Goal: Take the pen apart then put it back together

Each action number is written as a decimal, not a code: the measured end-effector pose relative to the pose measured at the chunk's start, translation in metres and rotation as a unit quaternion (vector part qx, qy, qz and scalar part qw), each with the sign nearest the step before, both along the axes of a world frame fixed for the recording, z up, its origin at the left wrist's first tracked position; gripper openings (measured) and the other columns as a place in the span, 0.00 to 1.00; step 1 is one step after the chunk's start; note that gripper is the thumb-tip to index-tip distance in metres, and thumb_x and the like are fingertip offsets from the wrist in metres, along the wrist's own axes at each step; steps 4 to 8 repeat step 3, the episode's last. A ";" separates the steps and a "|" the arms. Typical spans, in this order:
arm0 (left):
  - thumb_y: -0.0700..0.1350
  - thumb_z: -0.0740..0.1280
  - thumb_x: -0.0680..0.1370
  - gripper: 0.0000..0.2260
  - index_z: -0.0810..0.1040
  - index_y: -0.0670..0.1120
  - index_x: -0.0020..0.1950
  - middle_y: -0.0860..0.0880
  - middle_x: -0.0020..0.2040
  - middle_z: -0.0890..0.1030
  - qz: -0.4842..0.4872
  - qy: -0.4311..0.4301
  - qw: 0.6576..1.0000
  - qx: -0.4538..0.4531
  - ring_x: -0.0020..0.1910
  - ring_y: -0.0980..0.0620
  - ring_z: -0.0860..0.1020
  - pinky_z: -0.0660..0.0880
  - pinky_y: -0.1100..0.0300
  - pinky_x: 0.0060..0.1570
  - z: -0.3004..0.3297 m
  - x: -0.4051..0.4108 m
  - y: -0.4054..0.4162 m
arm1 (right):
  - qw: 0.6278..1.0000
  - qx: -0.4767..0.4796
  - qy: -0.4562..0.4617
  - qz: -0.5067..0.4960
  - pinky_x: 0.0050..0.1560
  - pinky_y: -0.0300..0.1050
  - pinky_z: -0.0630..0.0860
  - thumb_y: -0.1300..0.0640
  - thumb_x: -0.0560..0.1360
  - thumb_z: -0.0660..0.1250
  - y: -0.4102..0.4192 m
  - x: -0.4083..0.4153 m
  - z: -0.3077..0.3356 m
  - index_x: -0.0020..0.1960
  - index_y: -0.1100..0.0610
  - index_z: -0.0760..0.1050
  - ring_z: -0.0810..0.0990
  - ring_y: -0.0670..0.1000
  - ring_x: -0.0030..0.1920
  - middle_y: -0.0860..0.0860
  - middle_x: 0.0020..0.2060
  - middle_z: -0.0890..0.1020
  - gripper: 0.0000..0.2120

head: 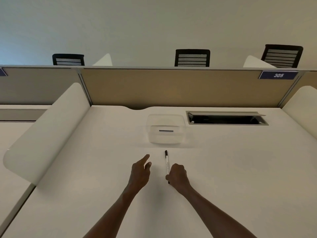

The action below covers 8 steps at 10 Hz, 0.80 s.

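Observation:
A white pen (166, 163) with a black cap at its far end points away from me over the white desk (231, 169). My right hand (177, 176) is closed around the pen's near end, and a short black tip sticks out below the fist. My left hand (140, 170) hovers just left of the pen, fingers apart, forefinger stretched forward, holding nothing. The pen looks whole, cap on.
A clear plastic box (165, 128) stands just beyond the pen. An open cable hatch (226, 118) is set into the desk at the back right. White side dividers (44, 131) and a tan back panel (180, 86) enclose the desk.

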State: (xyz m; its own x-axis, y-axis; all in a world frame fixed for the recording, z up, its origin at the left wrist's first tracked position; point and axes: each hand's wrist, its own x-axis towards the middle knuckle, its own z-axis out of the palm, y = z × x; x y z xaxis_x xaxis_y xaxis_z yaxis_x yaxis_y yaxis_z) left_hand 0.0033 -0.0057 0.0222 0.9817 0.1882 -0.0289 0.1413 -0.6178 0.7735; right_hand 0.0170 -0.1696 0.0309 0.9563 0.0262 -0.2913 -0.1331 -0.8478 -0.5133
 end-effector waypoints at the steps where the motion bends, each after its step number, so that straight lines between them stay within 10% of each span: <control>1: 0.42 0.63 0.82 0.18 0.72 0.45 0.72 0.46 0.70 0.75 -0.002 0.002 1.000 -0.005 0.69 0.50 0.73 0.62 0.73 0.57 -0.005 -0.001 -0.001 | 1.000 0.003 -0.004 -0.008 0.30 0.42 0.78 0.59 0.70 0.70 0.000 0.001 -0.002 0.36 0.57 0.69 0.83 0.54 0.33 0.55 0.35 0.82 0.10; 2: 0.41 0.62 0.82 0.18 0.72 0.45 0.72 0.46 0.65 0.79 -0.003 0.002 1.000 -0.004 0.61 0.49 0.78 0.64 0.73 0.52 -0.004 -0.004 -0.002 | 0.999 0.026 -0.012 -0.024 0.18 0.32 0.63 0.55 0.73 0.69 -0.004 0.003 -0.007 0.32 0.55 0.65 0.73 0.43 0.21 0.49 0.27 0.76 0.16; 3: 0.40 0.60 0.83 0.18 0.70 0.45 0.73 0.45 0.68 0.77 -0.004 -0.026 1.000 -0.009 0.65 0.49 0.76 0.66 0.67 0.60 -0.005 -0.002 -0.005 | 0.998 -0.018 -0.059 -0.032 0.32 0.40 0.69 0.52 0.78 0.62 -0.009 0.004 -0.005 0.39 0.59 0.73 0.80 0.53 0.36 0.56 0.39 0.82 0.13; 8: 0.40 0.60 0.83 0.18 0.70 0.45 0.73 0.45 0.68 0.77 -0.004 -0.026 1.000 -0.009 0.65 0.49 0.76 0.66 0.67 0.60 -0.005 -0.002 -0.005 | 0.998 -0.018 -0.059 -0.032 0.32 0.40 0.69 0.52 0.78 0.62 -0.009 0.004 -0.005 0.39 0.59 0.73 0.80 0.53 0.36 0.56 0.39 0.82 0.13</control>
